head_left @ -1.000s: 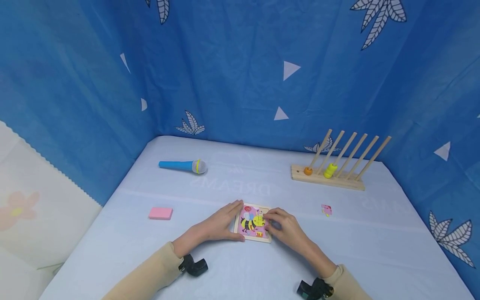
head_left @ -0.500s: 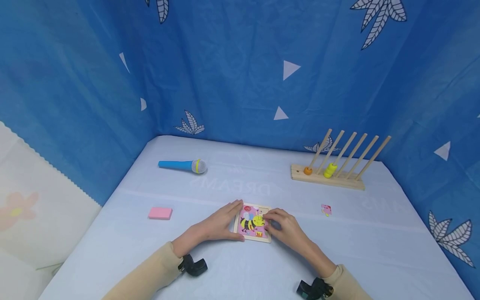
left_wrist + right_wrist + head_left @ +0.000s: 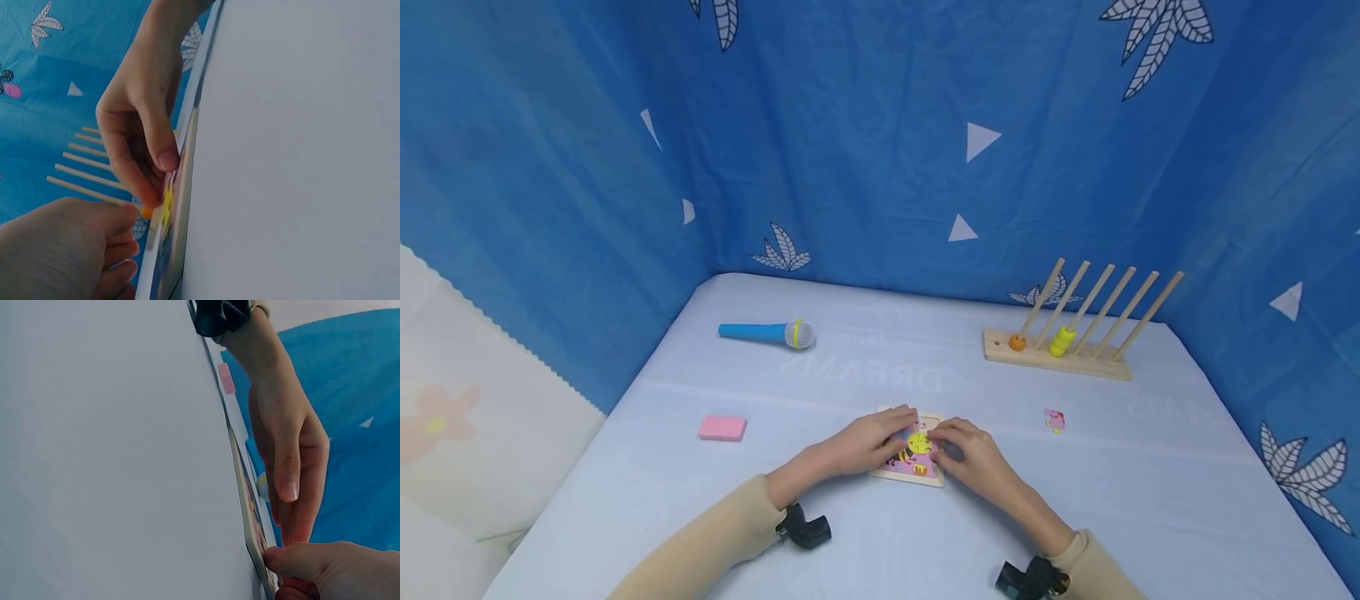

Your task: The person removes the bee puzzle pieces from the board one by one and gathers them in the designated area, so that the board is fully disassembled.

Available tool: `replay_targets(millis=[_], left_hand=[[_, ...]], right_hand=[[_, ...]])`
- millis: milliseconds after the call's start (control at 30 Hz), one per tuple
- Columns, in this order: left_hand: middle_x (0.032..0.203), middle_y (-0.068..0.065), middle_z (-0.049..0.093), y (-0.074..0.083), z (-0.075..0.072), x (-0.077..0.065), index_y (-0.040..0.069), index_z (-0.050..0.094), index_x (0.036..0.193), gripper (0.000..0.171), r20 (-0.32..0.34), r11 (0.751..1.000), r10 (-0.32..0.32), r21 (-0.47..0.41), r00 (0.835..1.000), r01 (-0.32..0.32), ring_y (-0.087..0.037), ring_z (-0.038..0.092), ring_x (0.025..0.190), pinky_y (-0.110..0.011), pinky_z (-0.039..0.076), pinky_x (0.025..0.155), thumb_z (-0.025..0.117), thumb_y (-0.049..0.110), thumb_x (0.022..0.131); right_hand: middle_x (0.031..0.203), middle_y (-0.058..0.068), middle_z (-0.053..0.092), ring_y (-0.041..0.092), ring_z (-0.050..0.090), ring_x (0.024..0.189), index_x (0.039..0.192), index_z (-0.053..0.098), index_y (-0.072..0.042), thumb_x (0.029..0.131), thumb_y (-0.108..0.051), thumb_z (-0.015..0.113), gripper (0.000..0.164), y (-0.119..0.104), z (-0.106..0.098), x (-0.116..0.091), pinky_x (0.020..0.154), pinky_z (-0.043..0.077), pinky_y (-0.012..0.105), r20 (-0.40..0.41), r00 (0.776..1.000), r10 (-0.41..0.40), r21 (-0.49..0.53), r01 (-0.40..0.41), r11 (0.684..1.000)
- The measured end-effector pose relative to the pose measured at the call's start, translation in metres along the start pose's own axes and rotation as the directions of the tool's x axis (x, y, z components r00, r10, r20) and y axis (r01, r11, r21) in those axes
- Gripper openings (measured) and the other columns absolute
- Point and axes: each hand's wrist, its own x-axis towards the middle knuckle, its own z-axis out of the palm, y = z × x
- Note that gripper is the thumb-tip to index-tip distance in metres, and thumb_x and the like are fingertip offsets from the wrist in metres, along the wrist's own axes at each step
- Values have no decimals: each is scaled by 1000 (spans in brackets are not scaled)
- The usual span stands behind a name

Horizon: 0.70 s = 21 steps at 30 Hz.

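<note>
A square bee jigsaw puzzle (image 3: 919, 469) in a light wooden frame lies on the table, yellow, black and pink. My left hand (image 3: 872, 440) reaches over its left part, fingers extended, covering some of the picture. At the puzzle's right side my right hand (image 3: 973, 458) bends its thumb and index finger around a puzzle piece at the edge of the bee's yellow head, hiding most of that piece. The left wrist view has the right hand's thumb and fingertip close over the yellow part (image 3: 167, 203). To the right lies a loose pink puzzle piece (image 3: 1055, 420).
A wooden peg stand (image 3: 1037, 358) with several upright rods, an orange bead and yellow beads stands at the back right. A blue toy microphone (image 3: 752, 332) lies at the back left. Nearer on the left is a pink block (image 3: 722, 428). Blue curtain hangs behind the table.
My left hand has moved right from the frame's left edge to over the puzzle, covering part of the bee. The right hand stays at the right side, almost unmoved.
</note>
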Motion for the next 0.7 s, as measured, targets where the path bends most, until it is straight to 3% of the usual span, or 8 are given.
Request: replay_targets(millis=[133, 533, 700], left_hand=[[140, -12, 47, 2, 10, 7, -2, 50, 134, 39, -17, 996, 71, 62, 997, -70, -21, 37, 132, -32, 29, 108, 49, 15, 99], [137, -10, 50, 3, 15, 10, -1, 52, 133, 39, -39, 996, 42, 81, 998, -38, -20, 41, 130, -31, 32, 106, 52, 13, 97], [137, -10, 50, 2, 15, 10, 0, 51, 134, 40, -31, 997, 31, 77, 999, -28, -19, 41, 130, -31, 35, 104, 53, 15, 97]], right_hand=[[100, 4, 64, 16, 62, 91, 101, 71, -3, 75, -4, 79, 28, 0, 0, 0, 76, 54, 32, 1, 1000, 0, 10, 0, 1000], [99, 4, 64, 17, 61, 93, 98, 71, -5, 72, -5, 81, 28, -1, -2, 1, 76, 54, 33, -12, 1000, -18, -13, 18, 1000], [99, 2, 64, 17, 62, 92, 99, 70, -5, 73, -6, 80, 27, -3, -11, 4, 76, 54, 32, -15, 1000, 14, 9, -13, 1000]])
